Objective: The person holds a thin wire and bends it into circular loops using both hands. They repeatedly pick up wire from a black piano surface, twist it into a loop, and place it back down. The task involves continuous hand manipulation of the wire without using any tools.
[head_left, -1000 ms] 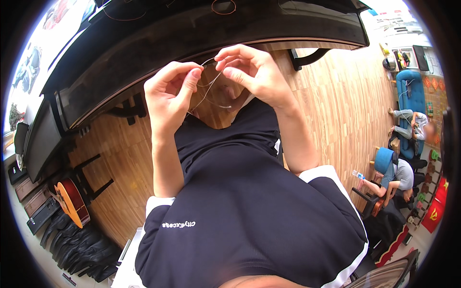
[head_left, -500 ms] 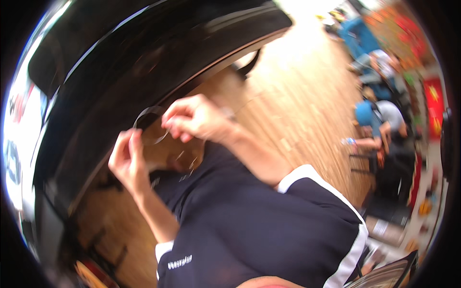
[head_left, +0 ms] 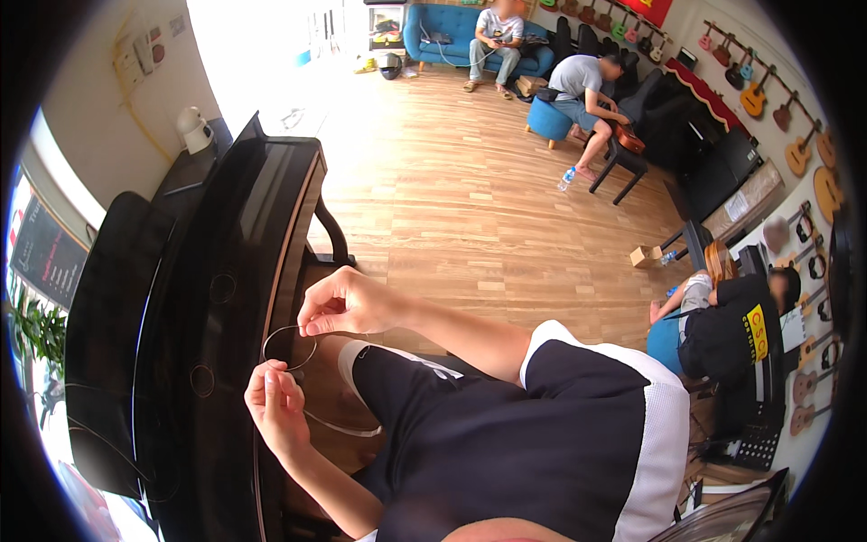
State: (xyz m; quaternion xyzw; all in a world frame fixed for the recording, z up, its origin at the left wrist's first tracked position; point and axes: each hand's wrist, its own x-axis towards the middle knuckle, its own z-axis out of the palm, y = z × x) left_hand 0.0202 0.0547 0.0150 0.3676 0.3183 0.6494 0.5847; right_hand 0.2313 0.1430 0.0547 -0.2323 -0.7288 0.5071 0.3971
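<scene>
Both my hands are pinching a thin, wire-like coiled string (head_left: 265,344), looped into a ring between them. My right hand (head_left: 350,303) has thumb and forefinger closed on the upper part of the ring. Below it, my left hand (head_left: 276,408) pinches the lower part, its other fingers curled. A pale loose end (head_left: 348,430) hangs below the ring beside my leg. The hands are just off the front edge of a glossy black piano (head_left: 233,244). On its dark surface lie two thin rings, an upper one (head_left: 222,276) and a lower one (head_left: 201,368).
A pale kettle (head_left: 193,129) stands beyond the piano. On the wooden floor (head_left: 452,208) are a water bottle (head_left: 567,178) and a black bench (head_left: 618,164). A person sits on a blue sofa (head_left: 433,36); two others sit on blue stools at right. Guitars and ukuleles hang along the wall.
My view has turned and sharpened, so the piano now stands at the left and more of the room shows. Both hands still pinch the looped string, and its ring looks smaller.
</scene>
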